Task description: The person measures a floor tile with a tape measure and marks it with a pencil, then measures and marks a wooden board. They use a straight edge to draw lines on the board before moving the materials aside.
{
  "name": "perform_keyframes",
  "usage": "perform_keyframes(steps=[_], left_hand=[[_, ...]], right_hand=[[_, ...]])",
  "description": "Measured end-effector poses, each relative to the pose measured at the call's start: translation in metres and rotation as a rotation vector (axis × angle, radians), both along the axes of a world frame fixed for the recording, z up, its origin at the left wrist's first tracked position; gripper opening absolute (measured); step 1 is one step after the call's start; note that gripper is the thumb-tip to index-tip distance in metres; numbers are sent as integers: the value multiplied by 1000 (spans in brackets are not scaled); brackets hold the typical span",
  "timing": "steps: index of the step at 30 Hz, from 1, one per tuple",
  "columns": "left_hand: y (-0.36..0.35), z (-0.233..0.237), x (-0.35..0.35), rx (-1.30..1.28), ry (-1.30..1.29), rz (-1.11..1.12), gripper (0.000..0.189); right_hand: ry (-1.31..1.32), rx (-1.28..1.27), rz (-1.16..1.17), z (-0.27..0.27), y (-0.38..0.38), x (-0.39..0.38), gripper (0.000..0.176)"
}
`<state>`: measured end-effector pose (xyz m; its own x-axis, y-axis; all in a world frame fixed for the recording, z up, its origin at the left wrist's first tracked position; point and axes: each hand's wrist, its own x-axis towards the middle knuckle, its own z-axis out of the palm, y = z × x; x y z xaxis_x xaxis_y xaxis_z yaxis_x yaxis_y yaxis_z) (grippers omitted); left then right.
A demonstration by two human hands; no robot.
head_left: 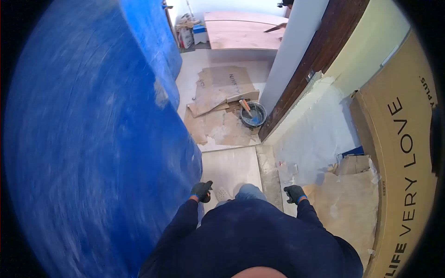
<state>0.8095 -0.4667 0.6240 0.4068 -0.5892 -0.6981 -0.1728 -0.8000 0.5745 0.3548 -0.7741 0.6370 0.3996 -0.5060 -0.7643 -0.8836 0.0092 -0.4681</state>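
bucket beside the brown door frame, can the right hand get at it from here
Probably not without stepping forward: the bucket stands well ahead of the right hand, beside the foot of the door frame. The pale floor just ahead looks free to step on.

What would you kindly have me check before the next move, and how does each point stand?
1. Left hand free: ok, gloved, nothing visible in it.
2. Right hand free: ok, gloved, nothing visible in it.
3. Left hand clear of the blue surface: cannot tell; they look close, but contact is unclear.
4. Floor ahead free of loose pieces: not ok, torn cardboard lies there, one edge raised.
5. Bucket away from the door frame: not ok, it stands close beside it.
6. Bucket's fill level: cannot tell from this angle.
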Motion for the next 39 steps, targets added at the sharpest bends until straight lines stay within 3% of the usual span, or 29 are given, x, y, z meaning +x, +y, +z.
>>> perform_keyframes(steps=[1, 3, 4, 5, 6, 7, 9, 10, 12, 13, 15, 17, 18, 19, 20, 21, 22, 24, 26, 27, 29, 30, 32, 33, 34, 35, 36, 37, 39], left_hand=[[-25, 4, 22, -42, -29, -60, 59], [-71, 16, 55, -46, -3, -24, 59], [-93, 23, 72, -48, 30, 35, 59], [-115, 25, 89, -49, 25, 23, 59], [-137, 27, 105, -76, -18, -7, 59], [-158, 27, 122, -103, -62, -35, 58], [-198, 7, 155, -151, -44, -26, 57], [-217, 3, 172, -180, -174, -115, 55], [-248, -3, 197, -202, -303, -200, 54], [-243, -1, 202, -159, -289, -281, 47], [-279, 16, 241, -130, -313, -436, 37], [-302, 21, 274, -90, -16, -108, 36], [-296, 13, 287, -61, -3, -103, 36], [-302, -5, 311, -27, -175, -229, 40], [-309, -22, 337, 3, -351, -354, 56], [-307, -36, 358, -13, -475, -401, 55], [-305, -45, 375, -33, -599, -449, 55], [-308, -18, 398, 11, -514, -373, 41], [-311, 5, 407, -8, -503, -366, 35], [-315, 13, 417, -22, -512, -377, 30], [-317, 11, 427, 51, -542, -408, 30], [-314, 2, 429, 117, -566, -441, 34], [-298, -34, 437, 29, -582, -456, 32], [-298, -36, 439, 2, -586, -501, 32], [-300, -40, 446, -25, -591, -548, 32], [-304, -45, 455, -35, -593, -563, 32], [-308, -47, 466, 19, -567, -592, 32], [-315, -49, 480, 75, -540, -624, 32], [-338, -57, 526, 83, -400, -621, 40]], right_hand=[[-3, -52, 39, 30, -1, 28, 35], [72, -413, 697, 18, -8, 43, 59], [-17, -118, 357, -82, -25, 13, 65], [11, -424, 814, -40, -18, 36, 70], [-6, -427, 819, -67, -17, 32, 68], [180, -262, 998, -52, -23, 58, 46], [125, -54, 691, -81, -35, 63, 19], [121, -57, 692, -73, -51, 84, 19], [151, 210, -28, -58, -78, 115, 20], [-220, 72, 416, -106, -104, 100, 25], [-102, 335, -218, -76, -153, 161, 33], [-477, -61, 24, -272, -226, 168, 22], [-435, -172, 181, -216, -264, 217, 16], [-394, -292, 330, -127, -302, 281, 12], [-267, -596, 626, -46, -329, 340, 19], [-185, -795, 674, -7, -345, 378, 25], [-225, -732, 550, 4, -366, 409, 24], [-240, -675, 448, 40, -398, 454, 24], [-278, -264, 1, 77, -412, 492, 23], [-276, -263, 9, 59, -424, 493, 23], [-253, -881, 664, -33, -441, 474, 22], [-94, -710, 515, -54, -437, 472, 17], [-76, -714, 854, -46, -425, 448, 14], [46, -558, 834, -81, -418, 427, 16], [78, -450, 894, -77, -413, 412, 22], [337, -411, 943, -67, -403, 412, 34], [320, -381, 871, -89, -399, 389, 35], [377, -180, 888, -99, -403, 379, 37], [347, -164, 801, -105, -400, 368, 30]])
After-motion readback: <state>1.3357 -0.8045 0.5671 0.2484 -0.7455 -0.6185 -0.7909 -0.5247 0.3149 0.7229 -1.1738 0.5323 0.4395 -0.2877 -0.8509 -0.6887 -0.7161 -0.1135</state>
